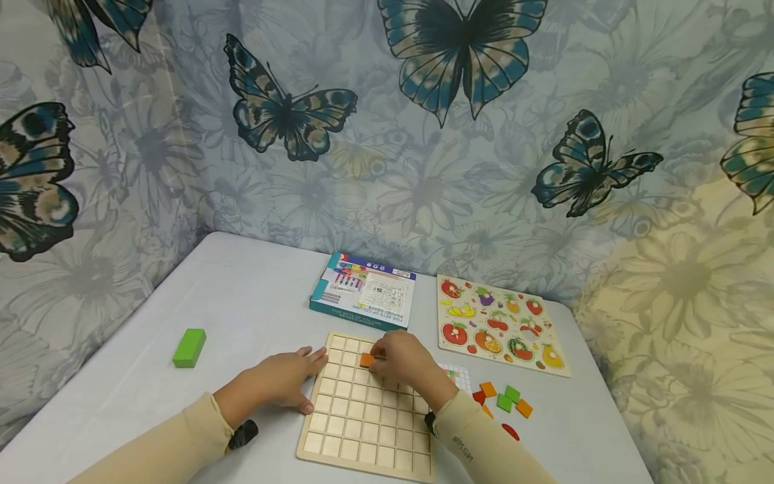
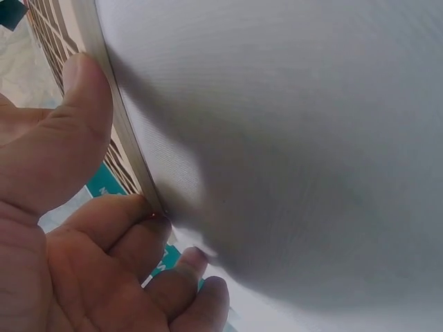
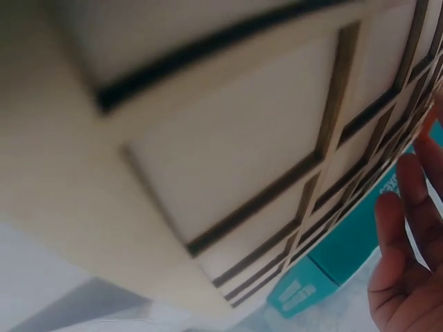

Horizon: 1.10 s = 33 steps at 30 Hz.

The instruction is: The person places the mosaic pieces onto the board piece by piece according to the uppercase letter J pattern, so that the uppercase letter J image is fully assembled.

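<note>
A pale wooden grid board (image 1: 361, 427) with square recesses lies on the white table. Along its left edge rests my left hand (image 1: 280, 380), fingers spread loosely; in the left wrist view the thumb (image 2: 88, 104) and fingertips touch the rim. Over the upper part of the grid, my right hand (image 1: 406, 361) pinches an orange square tile (image 1: 366, 360). The right wrist view has only some of that hand's fingers (image 3: 391, 228) at its right side, with the board's grid large in front.
A teal and white box (image 1: 347, 312) lies behind the board. Right of it is a fruit puzzle board (image 1: 478, 319). Several loose orange, green and red tiles (image 1: 504, 402) lie at the right, beside a printed card (image 1: 461, 378). A green block (image 1: 190, 347) sits far left.
</note>
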Motion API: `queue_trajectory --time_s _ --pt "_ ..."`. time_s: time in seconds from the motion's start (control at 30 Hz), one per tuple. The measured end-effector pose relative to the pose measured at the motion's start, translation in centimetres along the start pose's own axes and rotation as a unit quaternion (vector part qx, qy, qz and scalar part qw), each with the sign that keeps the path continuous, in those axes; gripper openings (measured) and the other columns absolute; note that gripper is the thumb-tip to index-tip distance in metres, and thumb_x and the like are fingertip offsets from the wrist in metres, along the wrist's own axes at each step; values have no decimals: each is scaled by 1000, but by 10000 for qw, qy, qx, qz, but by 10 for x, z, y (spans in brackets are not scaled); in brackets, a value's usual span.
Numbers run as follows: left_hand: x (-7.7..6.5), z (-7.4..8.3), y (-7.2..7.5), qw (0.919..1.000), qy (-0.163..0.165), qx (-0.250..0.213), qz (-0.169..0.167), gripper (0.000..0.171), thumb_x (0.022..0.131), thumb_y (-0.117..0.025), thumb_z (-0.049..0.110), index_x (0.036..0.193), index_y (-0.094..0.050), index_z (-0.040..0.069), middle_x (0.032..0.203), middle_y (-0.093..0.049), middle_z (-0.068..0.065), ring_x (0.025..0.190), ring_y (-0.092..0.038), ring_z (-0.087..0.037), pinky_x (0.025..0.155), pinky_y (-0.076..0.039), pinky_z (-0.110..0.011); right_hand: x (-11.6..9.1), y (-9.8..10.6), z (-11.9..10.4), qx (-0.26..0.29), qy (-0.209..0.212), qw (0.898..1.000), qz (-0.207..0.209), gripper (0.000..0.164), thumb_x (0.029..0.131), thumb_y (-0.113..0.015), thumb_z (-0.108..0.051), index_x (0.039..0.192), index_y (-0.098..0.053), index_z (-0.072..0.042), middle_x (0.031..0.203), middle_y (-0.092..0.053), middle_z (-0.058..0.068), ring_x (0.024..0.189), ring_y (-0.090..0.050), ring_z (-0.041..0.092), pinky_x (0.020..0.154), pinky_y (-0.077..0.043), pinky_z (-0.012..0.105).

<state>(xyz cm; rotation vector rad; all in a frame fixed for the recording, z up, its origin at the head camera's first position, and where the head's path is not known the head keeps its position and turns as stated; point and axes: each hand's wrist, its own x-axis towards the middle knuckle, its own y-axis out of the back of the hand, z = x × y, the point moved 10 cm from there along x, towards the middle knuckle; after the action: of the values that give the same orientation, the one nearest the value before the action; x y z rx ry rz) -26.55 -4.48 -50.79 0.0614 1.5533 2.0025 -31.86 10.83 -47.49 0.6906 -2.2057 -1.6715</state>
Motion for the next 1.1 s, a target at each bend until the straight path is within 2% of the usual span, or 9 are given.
queue_trajectory --time_s 0.3,0.6,0.77,0.87,0.93,1.1 --pt "-1 -1 7 10000 -27 -31 47 95 70 -84 42 150 -42 11 156 -34 -1 143 -28 -30 107 -34 -53 6 -3 1 -176 -48 9998 58 22 82 -78 -32 97 -79 -16 88 -66 -9 84 -57 11 79 -50 30" --pt "-2 -4 8 10000 -19 -23 36 95 70 -83 43 150 -42 11 156 -34 -1 143 -28 -30 107 -34 -53 7 -1 -12 -251 386 9987 216 25 80 -82 -35 96 -80 -16 86 -68 -9 75 -56 6 69 -50 24" --pt "-5 -4 9 10000 -1 -43 24 95 70 -83 43 150 -42 11 156 -34 -1 143 -28 -29 107 -34 -53 4 1 -9 -131 250 9995 149 31 81 -80 -37 103 -78 -16 88 -68 -8 79 -57 8 73 -50 28" --pt "-6 -3 9 10000 -41 -31 15 95 71 -83 43 151 -41 11 157 -33 -1 143 -28 -30 107 -35 -53 -9 11 3 121 23 9998 148 35 83 -78 -34 111 -75 -14 91 -67 -4 84 -58 13 77 -50 34" --pt "-5 -3 10 10000 -64 -30 7 95 71 -82 43 151 -40 11 157 -33 -2 143 -27 -31 107 -34 -53 -23 21 18 281 -246 9991 187 34 84 -78 -31 113 -74 -14 92 -66 -3 86 -57 15 77 -49 37" --pt "-3 -6 9 10000 19 20 30 96 71 -83 42 151 -41 11 157 -33 -1 144 -27 -31 107 -33 -54 -72 41 86 483 -1282 9903 216 32 82 -80 -27 112 -74 -17 93 -65 -5 85 -57 14 73 -50 36"
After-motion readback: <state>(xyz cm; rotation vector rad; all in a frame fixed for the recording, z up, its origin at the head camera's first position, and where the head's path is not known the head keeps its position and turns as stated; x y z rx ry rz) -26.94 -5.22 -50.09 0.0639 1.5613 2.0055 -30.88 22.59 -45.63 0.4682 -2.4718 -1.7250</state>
